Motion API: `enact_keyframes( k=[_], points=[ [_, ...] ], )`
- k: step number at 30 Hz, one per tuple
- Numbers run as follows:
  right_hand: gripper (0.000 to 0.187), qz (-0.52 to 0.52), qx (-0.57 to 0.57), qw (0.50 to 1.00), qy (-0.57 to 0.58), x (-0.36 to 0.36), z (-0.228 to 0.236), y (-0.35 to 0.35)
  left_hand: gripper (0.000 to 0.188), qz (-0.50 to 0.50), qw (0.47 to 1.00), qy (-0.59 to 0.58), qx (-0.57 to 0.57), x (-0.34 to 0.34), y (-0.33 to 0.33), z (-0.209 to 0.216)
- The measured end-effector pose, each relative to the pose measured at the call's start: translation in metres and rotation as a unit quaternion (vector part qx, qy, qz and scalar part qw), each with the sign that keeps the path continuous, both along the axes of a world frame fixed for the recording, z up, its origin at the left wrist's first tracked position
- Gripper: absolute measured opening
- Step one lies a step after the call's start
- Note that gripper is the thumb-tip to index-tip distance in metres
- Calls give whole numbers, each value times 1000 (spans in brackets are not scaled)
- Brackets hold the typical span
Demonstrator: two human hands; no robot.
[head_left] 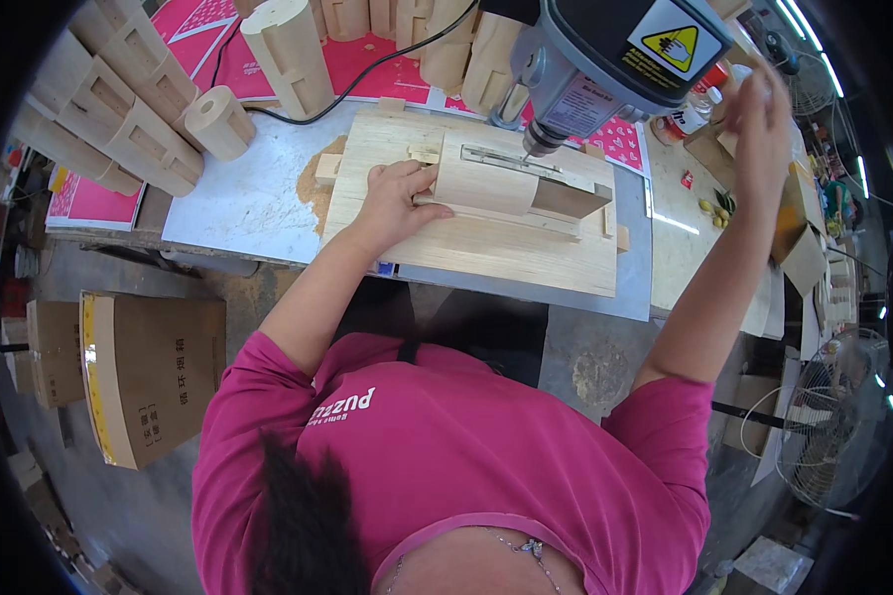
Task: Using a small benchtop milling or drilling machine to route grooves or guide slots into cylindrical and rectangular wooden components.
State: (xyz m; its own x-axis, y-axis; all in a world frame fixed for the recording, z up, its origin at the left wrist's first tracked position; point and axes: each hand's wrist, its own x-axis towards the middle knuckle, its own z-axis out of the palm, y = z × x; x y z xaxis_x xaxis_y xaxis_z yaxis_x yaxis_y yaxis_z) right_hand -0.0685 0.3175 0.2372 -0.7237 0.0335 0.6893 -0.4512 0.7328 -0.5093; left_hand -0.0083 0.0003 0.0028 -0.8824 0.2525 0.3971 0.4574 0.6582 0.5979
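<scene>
My left hand grips the left end of a pale half-round wooden block, thumb on its near side and fingers over the far side. The block lies on a wooden board, with a slotted metal strip along its top and a flat brown piece at its right end. Just above the strip is the chuck of a grey drill press. Raised at the drill's right side, my right hand has its fingers curled; what they hold is hidden.
Wooden cylinders stand along the back and left of the table, with a short one nearer. A black cable crosses behind the board. Sawdust lies left of it. Cardboard boxes stand at left, a fan at right.
</scene>
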Motion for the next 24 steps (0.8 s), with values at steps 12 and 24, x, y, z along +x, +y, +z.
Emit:
enact_keyframes(
  k=[12, 24],
  points=[
    [20, -15, 161, 979, 124, 29, -2, -49, 37, 13, 1000, -26, 1, 3, -1, 0],
    [18, 32, -46, 998, 26, 89, -111, -64, 49, 6, 1000, 15, 4, -2, 0, -3]
  ],
)
